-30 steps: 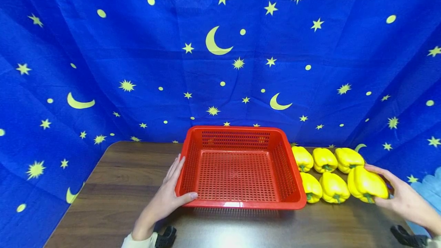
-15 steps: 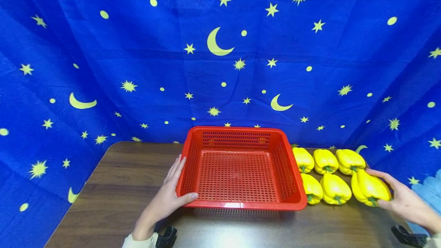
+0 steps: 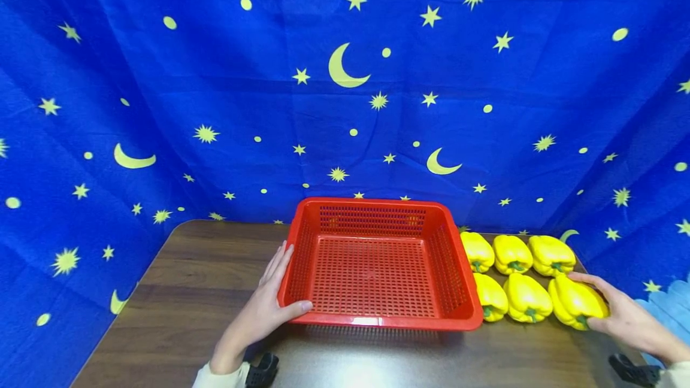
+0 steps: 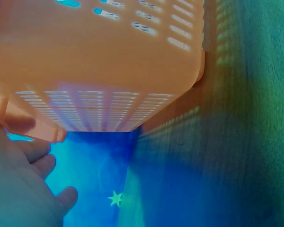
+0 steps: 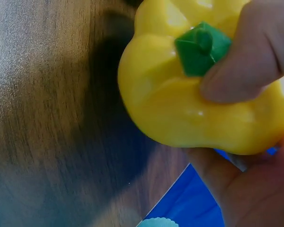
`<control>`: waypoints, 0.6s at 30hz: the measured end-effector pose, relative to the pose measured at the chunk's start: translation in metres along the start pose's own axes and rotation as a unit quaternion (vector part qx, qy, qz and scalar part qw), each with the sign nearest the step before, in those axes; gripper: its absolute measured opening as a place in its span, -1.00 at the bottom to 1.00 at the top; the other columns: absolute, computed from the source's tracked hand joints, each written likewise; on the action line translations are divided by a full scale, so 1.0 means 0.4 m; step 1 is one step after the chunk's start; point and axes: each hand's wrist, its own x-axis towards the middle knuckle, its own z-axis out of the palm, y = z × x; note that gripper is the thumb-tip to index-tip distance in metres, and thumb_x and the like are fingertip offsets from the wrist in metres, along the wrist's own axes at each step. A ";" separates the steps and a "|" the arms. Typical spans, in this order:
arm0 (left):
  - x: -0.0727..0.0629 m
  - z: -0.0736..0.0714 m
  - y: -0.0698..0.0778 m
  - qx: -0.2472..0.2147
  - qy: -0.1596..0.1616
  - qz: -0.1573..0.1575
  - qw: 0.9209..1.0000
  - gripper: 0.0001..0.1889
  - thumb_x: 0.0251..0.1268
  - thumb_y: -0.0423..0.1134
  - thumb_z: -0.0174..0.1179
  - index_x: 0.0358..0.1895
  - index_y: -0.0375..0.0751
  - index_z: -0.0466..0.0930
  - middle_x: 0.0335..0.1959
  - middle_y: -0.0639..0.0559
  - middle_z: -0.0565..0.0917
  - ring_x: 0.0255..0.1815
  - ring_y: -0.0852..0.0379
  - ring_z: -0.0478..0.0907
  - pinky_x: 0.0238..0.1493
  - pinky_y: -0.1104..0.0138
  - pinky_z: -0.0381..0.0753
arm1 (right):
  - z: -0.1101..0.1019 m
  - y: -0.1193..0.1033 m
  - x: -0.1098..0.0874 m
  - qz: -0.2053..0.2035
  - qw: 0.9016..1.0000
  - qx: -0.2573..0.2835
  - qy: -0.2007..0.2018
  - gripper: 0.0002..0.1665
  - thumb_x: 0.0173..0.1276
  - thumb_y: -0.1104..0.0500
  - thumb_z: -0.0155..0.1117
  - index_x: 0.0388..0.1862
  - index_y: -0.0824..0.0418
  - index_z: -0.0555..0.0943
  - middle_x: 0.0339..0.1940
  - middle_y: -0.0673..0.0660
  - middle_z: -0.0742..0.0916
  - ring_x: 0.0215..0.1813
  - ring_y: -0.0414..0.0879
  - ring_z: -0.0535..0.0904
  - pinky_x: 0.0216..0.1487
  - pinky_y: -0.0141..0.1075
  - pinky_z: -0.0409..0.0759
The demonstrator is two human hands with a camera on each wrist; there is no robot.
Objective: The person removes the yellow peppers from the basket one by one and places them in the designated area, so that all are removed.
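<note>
My left hand (image 3: pixel 261 307) holds the near-left corner of a red plastic basket (image 3: pixel 388 321), its thumb over the front rim and its fingers along the left side. In the left wrist view the slotted basket wall (image 4: pixel 99 56) rises beside those fingers. A yellow bell pepper (image 3: pixel 577 301) with a green stem is gripped by my right hand (image 3: pixel 631 319) at the right end of the near row. The right wrist view shows the thumb pressed beside the stem and other fingers behind the pepper (image 5: pixel 165 109). No items show inside the basket.
Several more yellow bell peppers (image 3: pixel 528 298) lie in two rows against the basket's right side. The brown wooden table (image 3: pixel 199 274) ends at the back against a blue curtain (image 3: pixel 259 106) with stars and moons. Something light blue (image 3: pixel 674 304) shows at far right.
The held pepper first shifts a little right and tilts, then settles level with the near row, my right hand staying round it. My left hand and the basket keep their places.
</note>
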 end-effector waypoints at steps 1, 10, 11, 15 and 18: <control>0.000 0.000 0.000 0.001 0.000 0.000 1.000 0.16 0.04 0.02 0.50 0.65 -0.06 -0.09 0.66 -0.15 -0.17 0.60 -0.34 -0.16 0.31 -0.45 0.08 | -0.001 0.000 0.003 0.008 1.000 -0.002 -0.010 -0.03 -0.25 0.49 0.47 0.28 0.44 0.37 0.17 0.23 0.55 -0.11 -0.58 0.27 -0.29 -0.57 0.36; 0.003 0.000 0.001 -0.003 -0.005 -0.012 1.000 0.16 0.07 0.07 0.48 0.65 -0.02 -0.10 0.66 -0.14 -0.18 0.60 -0.33 -0.17 0.32 -0.43 0.10 | 0.013 0.012 0.006 -0.011 1.000 -0.015 0.003 -0.06 -0.30 0.46 0.49 0.22 0.43 0.43 0.11 0.43 0.55 -0.11 -0.59 0.25 -0.27 -0.63 0.26; 0.003 0.000 0.001 -0.004 -0.005 -0.012 1.000 0.16 0.06 0.08 0.48 0.65 -0.02 -0.10 0.66 -0.14 -0.18 0.60 -0.34 -0.17 0.32 -0.44 0.10 | 0.016 0.014 0.005 -0.014 1.000 -0.014 0.007 -0.06 -0.30 0.46 0.50 0.22 0.43 0.43 0.10 0.37 0.55 -0.10 -0.59 0.25 -0.26 -0.64 0.25; 0.002 -0.002 0.002 -0.004 -0.005 -0.010 1.000 0.16 0.06 0.10 0.47 0.65 -0.03 -0.10 0.66 -0.14 -0.17 0.60 -0.34 -0.17 0.31 -0.44 0.11 | 0.021 0.022 0.003 -0.031 0.999 -0.012 0.023 -0.07 -0.32 0.46 0.49 0.21 0.40 0.45 0.07 0.04 0.56 -0.10 -0.57 0.27 -0.24 -0.65 0.23; 0.002 -0.003 0.004 -0.007 -0.005 -0.012 1.000 0.16 0.06 0.07 0.48 0.65 -0.02 -0.10 0.66 -0.14 -0.17 0.60 -0.34 -0.17 0.31 -0.43 0.12 | 0.023 0.022 0.004 -0.038 0.999 -0.014 0.028 -0.07 -0.33 0.47 0.48 0.20 0.41 0.45 0.08 -0.02 0.55 -0.11 -0.54 0.29 -0.25 -0.63 0.24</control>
